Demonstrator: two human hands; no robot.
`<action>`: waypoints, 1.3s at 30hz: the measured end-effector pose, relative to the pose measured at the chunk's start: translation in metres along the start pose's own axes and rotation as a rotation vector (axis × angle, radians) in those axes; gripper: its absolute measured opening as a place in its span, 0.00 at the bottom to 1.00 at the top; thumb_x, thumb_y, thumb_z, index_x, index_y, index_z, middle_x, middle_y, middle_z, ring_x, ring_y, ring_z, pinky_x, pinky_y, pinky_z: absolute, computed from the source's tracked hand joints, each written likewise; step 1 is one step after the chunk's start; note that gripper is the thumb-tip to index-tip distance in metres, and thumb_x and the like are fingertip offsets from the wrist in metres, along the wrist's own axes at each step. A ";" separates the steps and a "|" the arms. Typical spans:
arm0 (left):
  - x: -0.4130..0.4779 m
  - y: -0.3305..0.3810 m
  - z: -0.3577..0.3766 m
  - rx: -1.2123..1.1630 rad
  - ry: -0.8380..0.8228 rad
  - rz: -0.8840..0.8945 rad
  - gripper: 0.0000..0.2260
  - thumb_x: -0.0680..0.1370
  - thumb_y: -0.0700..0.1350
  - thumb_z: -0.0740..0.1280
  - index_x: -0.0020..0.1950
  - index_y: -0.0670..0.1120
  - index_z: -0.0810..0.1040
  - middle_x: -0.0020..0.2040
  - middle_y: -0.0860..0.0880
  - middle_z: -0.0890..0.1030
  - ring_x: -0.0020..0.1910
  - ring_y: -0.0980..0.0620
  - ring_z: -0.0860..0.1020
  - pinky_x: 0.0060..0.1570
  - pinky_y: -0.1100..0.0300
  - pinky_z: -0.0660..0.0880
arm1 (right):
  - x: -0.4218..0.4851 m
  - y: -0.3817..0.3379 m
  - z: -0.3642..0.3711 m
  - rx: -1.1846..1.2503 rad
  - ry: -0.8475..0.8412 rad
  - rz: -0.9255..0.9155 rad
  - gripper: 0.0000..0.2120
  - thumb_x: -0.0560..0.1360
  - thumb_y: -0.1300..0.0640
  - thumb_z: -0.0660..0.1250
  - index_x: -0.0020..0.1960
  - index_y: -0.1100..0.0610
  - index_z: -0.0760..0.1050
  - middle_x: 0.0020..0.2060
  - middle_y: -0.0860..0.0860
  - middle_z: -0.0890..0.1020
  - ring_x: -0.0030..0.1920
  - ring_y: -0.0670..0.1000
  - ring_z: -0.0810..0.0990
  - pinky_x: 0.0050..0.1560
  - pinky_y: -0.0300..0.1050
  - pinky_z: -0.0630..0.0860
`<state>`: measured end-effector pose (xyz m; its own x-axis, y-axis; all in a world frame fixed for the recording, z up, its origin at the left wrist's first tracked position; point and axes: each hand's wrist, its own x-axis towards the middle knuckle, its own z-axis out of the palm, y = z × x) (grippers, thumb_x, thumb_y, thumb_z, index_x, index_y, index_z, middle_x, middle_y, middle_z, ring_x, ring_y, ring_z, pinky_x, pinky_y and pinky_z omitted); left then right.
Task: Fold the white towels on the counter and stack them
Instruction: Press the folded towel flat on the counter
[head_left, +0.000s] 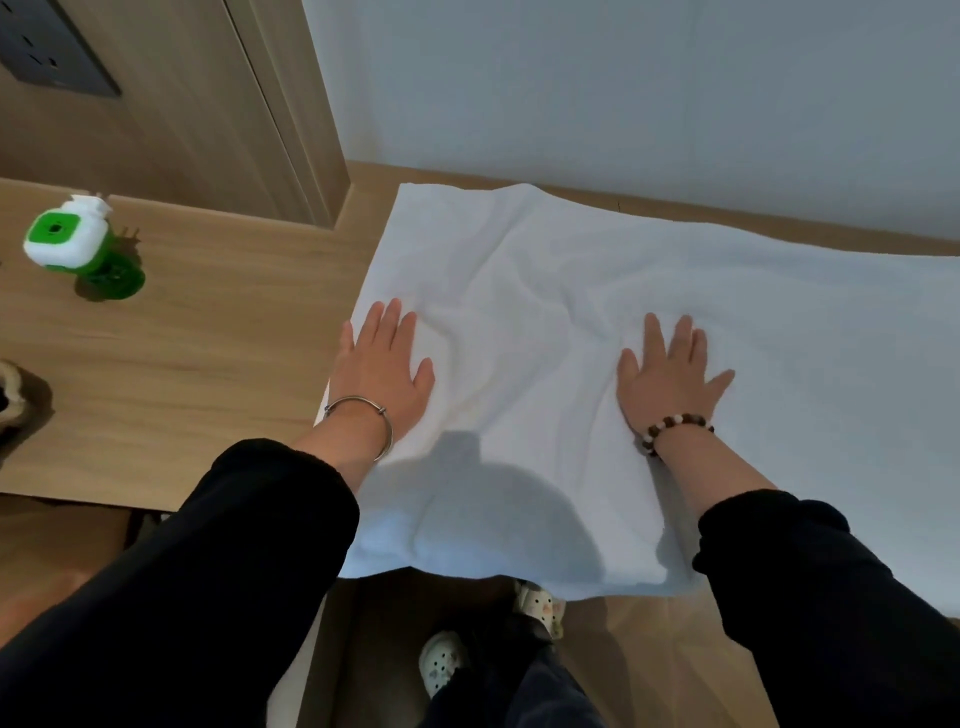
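Observation:
A white towel (545, 291) lies spread out and wrinkled on the wooden counter (197, 343), its near edge hanging a little over the counter's front. My left hand (384, 364) rests flat, palm down, on the towel's left edge with fingers apart. Further right, my right hand (670, 374) presses flat on the towel's middle, fingers spread. Neither hand grips the cloth. The towel runs out of view at the right.
A green and white plug-in device (78, 249) stands on the counter at the far left. A dark wall socket (52, 47) sits at the top left. A grey wall backs the counter. Below the front edge are the floor and my shoes (441, 660).

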<state>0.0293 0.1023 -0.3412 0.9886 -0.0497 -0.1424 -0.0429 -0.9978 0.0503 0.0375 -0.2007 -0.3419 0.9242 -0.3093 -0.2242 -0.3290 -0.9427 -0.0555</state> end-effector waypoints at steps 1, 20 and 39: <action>0.002 0.000 0.001 0.002 0.000 -0.012 0.28 0.80 0.55 0.47 0.78 0.45 0.47 0.78 0.49 0.44 0.77 0.51 0.42 0.73 0.49 0.42 | 0.007 0.000 -0.001 -0.017 0.012 -0.022 0.28 0.79 0.41 0.41 0.77 0.44 0.40 0.77 0.50 0.41 0.76 0.52 0.41 0.70 0.67 0.42; -0.027 0.023 -0.001 -0.020 0.015 0.051 0.26 0.81 0.51 0.49 0.78 0.47 0.46 0.78 0.49 0.45 0.77 0.49 0.44 0.72 0.46 0.45 | -0.030 -0.042 -0.021 0.149 0.059 -0.143 0.25 0.79 0.51 0.54 0.73 0.59 0.59 0.74 0.58 0.58 0.73 0.57 0.56 0.68 0.57 0.56; -0.032 0.021 0.004 -0.041 0.082 0.071 0.26 0.80 0.52 0.52 0.77 0.50 0.52 0.78 0.50 0.52 0.77 0.48 0.48 0.71 0.44 0.49 | -0.082 0.012 -0.013 0.166 0.181 0.042 0.06 0.76 0.61 0.63 0.41 0.55 0.68 0.43 0.53 0.78 0.41 0.54 0.70 0.43 0.44 0.57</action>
<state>-0.0038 0.0830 -0.3399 0.9919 -0.1144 -0.0554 -0.1086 -0.9892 0.0985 -0.0397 -0.1885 -0.3119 0.9237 -0.3794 -0.0525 -0.3816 -0.8997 -0.2121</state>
